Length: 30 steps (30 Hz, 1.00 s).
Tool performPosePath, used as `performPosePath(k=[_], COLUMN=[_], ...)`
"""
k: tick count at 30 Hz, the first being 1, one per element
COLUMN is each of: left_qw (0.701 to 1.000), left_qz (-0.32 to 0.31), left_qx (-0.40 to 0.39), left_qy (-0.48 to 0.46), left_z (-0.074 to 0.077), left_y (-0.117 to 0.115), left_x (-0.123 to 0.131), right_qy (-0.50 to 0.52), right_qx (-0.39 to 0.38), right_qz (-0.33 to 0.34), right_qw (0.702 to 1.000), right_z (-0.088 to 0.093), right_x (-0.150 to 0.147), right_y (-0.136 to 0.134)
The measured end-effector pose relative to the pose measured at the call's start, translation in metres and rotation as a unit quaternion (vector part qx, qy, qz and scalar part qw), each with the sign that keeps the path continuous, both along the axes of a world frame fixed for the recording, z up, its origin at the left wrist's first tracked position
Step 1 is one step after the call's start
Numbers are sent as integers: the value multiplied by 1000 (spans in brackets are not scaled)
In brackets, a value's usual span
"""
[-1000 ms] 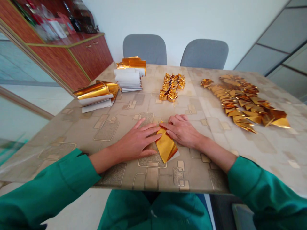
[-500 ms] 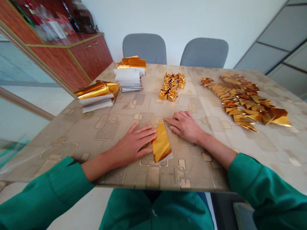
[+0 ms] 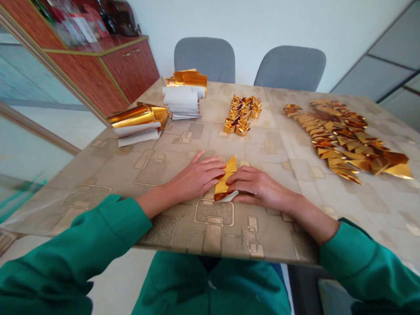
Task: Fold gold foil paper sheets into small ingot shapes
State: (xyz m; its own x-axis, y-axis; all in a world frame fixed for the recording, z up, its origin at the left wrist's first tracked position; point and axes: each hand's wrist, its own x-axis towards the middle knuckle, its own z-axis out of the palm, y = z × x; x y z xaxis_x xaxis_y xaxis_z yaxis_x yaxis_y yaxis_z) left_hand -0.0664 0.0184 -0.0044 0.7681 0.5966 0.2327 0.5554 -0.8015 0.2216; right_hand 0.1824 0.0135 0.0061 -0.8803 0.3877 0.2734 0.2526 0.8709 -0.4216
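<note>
A small folded sheet of gold foil paper [image 3: 230, 165] lies on the table in front of me, with a strip of its pale backing showing at the near right end. My left hand [image 3: 201, 175] rests palm down to its left, fingers stretched out, fingertips pressing its left edge. On the other side, my right hand [image 3: 257, 186] has its fingers curled over the right edge, with the thumb at the near pale end. The fingers cover part of the folds.
Beyond the hands stands a cluster of folded gold ingot shapes [image 3: 242, 114]. Flatter folded gold pieces [image 3: 341, 135] spread at the right. Bundles of foil paper [image 3: 139, 124] and pale-backed sheets [image 3: 181, 101] lie at the left on the patterned table [image 3: 183, 166]. Grey chairs [image 3: 205, 59] stand behind.
My right hand has come down onto the paper's right edge and curled around it. The paper looks narrower, its right side turned up. My left hand stays on the left edge.
</note>
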Motion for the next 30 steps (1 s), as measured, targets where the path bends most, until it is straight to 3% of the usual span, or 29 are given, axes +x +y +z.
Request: performPosePath(k=[4,8,17,23,30], left_qw=[998,999,996,991,989], left_qz=[-10,20,89,134,147], left_qx=[29,29,26,-22,-11], left_qy=[-54,-33,-4,-6,0], left_z=[11,19,8,6,5], left_y=[-19,-39,-58,-61,-65], left_x=[3,11,16,13,8], right_qy=[50,39,-4,41,35], right_qx=[-13,-37,-10,-57,-36], right_qz=[-16,-32,-10,-94,-179], right_qw=[999,998,1000,993,983], right_z=[-5,-3,0,-7,-15], right_x=[-2,-3,4,-10,-25], right_y=[-1,-4,0,-3,-4])
